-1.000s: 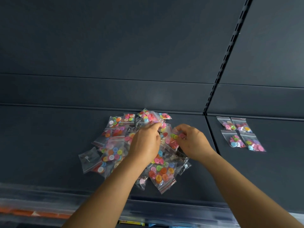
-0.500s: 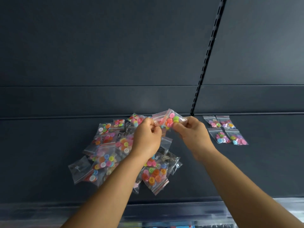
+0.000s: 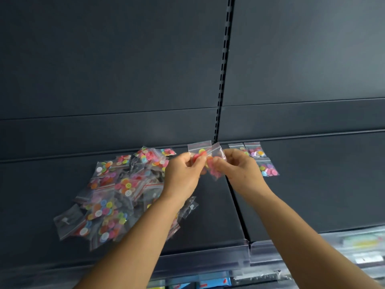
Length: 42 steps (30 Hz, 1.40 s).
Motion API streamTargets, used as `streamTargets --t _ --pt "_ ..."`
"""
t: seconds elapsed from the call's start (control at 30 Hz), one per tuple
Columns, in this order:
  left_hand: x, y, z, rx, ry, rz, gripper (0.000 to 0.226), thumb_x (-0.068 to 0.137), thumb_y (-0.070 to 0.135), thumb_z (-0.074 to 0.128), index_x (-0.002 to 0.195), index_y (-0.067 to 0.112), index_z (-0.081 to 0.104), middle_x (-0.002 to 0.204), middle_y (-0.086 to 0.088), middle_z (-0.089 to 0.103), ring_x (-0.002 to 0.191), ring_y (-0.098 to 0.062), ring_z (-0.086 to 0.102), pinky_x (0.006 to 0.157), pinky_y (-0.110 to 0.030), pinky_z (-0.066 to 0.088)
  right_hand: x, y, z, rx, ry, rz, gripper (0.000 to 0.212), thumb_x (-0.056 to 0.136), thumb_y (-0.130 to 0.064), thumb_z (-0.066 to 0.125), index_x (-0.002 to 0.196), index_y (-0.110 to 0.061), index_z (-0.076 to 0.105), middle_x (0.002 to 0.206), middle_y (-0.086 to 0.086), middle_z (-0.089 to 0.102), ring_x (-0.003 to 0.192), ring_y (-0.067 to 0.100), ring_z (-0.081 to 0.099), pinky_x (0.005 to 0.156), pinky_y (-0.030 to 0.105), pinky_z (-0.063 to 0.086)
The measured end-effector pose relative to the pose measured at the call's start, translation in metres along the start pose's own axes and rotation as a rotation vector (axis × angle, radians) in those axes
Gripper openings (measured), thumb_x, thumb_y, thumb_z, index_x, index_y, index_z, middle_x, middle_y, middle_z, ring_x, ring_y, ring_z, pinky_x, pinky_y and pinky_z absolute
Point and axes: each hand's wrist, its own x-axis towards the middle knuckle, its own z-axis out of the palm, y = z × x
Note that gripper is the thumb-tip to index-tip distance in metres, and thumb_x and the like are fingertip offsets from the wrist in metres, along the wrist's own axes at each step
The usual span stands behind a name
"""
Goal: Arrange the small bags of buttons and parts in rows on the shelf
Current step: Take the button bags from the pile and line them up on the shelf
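Note:
A loose heap of small clear bags [image 3: 116,195] filled with coloured buttons lies on the dark shelf [image 3: 208,215], left of centre. My left hand [image 3: 183,174] pinches one small button bag [image 3: 199,150] held up above the shelf. Close beside it, my right hand [image 3: 239,167] pinches a second bag [image 3: 216,163] with pink buttons. The two bags touch or overlap between my hands. To the right, a few bags [image 3: 264,161] lie flat in neat rows on the adjoining shelf panel, partly hidden behind my right hand.
A slotted upright rail [image 3: 224,69] divides the dark back wall. A seam [image 3: 237,205] splits the shelf into two panels. A clear price strip [image 3: 208,261] runs along the front edge, with stock on a lower shelf [image 3: 364,247] below right.
Both hands rose from the heap with bags and drifted right. What looked like one bag between them now shows as two bags, one in each hand. The view has shifted.

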Motion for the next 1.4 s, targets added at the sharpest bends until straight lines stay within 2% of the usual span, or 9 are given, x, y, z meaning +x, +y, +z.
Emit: streamTargets --t 0.13,0.43,0.63,0.77,0.83,0.93,1.13,1.27,1.4 --pt "-0.011 0.002 0.031 0.007 -0.025 -0.027 0.03 0.084 0.041 0.063 0.077 0.013 0.069 0.076 -0.009 0.071 0.083 -0.034 0.066 0.077 -0.053 0.055 -0.007 0.006 -0.032 0.098 0.016 -0.023 0.021 0.09 -0.013 0.059 0.073 -0.008 0.067 0.061 0.0 0.067 0.058 0.004 0.061 0.056 0.007 0.045" --pt "-0.024 0.013 0.089 0.005 -0.075 -0.068 0.015 0.086 0.03 0.064 0.082 0.018 0.071 0.077 0.0 0.072 0.072 -0.016 0.065 0.074 -0.043 0.055 -0.007 0.035 -0.089 0.011 0.092 0.066 0.017 0.087 -0.016 0.064 0.072 -0.013 0.069 0.067 0.002 0.071 0.063 0.015 0.063 0.072 0.038 0.056" --pt "-0.021 0.001 0.107 0.105 -0.027 -0.102 0.021 0.09 0.029 0.058 0.082 0.012 0.068 0.082 -0.006 0.071 0.075 -0.017 0.065 0.065 -0.036 0.053 0.003 0.06 -0.126 -0.085 0.203 0.136 0.013 0.086 -0.017 0.063 0.073 -0.018 0.066 0.062 -0.007 0.07 0.064 0.016 0.065 0.072 0.04 0.056" --pt "-0.023 -0.004 0.118 0.22 -0.047 -0.084 0.014 0.09 0.026 0.06 0.093 0.014 0.065 0.084 0.004 0.068 0.075 -0.007 0.063 0.056 -0.019 0.048 0.007 0.078 -0.135 -0.168 0.153 0.165 0.001 0.085 -0.017 0.063 0.085 -0.017 0.064 0.072 -0.004 0.073 0.075 0.019 0.07 0.074 0.042 0.059" --pt "-0.025 -0.004 0.125 0.289 -0.059 -0.064 0.014 0.091 0.025 0.059 0.101 0.015 0.062 0.082 0.009 0.064 0.072 -0.004 0.06 0.055 -0.015 0.043 0.007 0.084 -0.135 -0.254 0.113 0.151 0.009 0.086 -0.017 0.063 0.094 -0.015 0.062 0.086 0.0 0.073 0.078 0.018 0.068 0.068 0.033 0.057" --pt "-0.025 -0.005 0.131 0.445 -0.059 -0.022 0.023 0.092 0.026 0.059 0.111 0.013 0.059 0.092 0.003 0.066 0.078 -0.011 0.061 0.062 -0.021 0.048 0.006 0.086 -0.133 -0.4 0.083 0.108 0.024 0.088 -0.017 0.06 0.111 -0.014 0.056 0.098 0.002 0.068 0.081 0.018 0.062 0.063 0.024 0.045" --pt "-0.03 -0.004 0.127 0.768 -0.052 0.104 0.051 0.092 0.035 0.056 0.138 0.021 0.04 0.129 0.0 0.046 0.122 -0.02 0.043 0.089 -0.033 0.045 0.004 0.084 -0.138 -0.643 0.02 -0.039 0.047 0.087 -0.021 0.063 0.131 -0.02 0.047 0.125 0.003 0.05 0.112 0.024 0.052 0.087 0.031 0.043" --pt "-0.034 -0.006 0.124 0.836 -0.201 0.33 0.038 0.097 0.028 0.048 0.135 0.022 0.05 0.13 0.008 0.047 0.123 -0.013 0.036 0.096 -0.028 0.041 0.0 0.084 -0.139 -0.761 -0.121 -0.129 0.028 0.088 -0.025 0.061 0.116 -0.023 0.062 0.124 0.002 0.052 0.116 0.024 0.046 0.092 0.032 0.042" --pt "-0.036 -0.012 0.124 0.888 -0.299 0.37 0.035 0.098 0.026 0.046 0.132 0.019 0.054 0.134 0.009 0.049 0.123 -0.013 0.038 0.1 -0.029 0.04 -0.003 0.088 -0.135 -0.786 -0.168 -0.17 0.014 0.088 -0.024 0.06 0.098 -0.022 0.069 0.115 0.002 0.057 0.107 0.024 0.048 0.085 0.027 0.039"
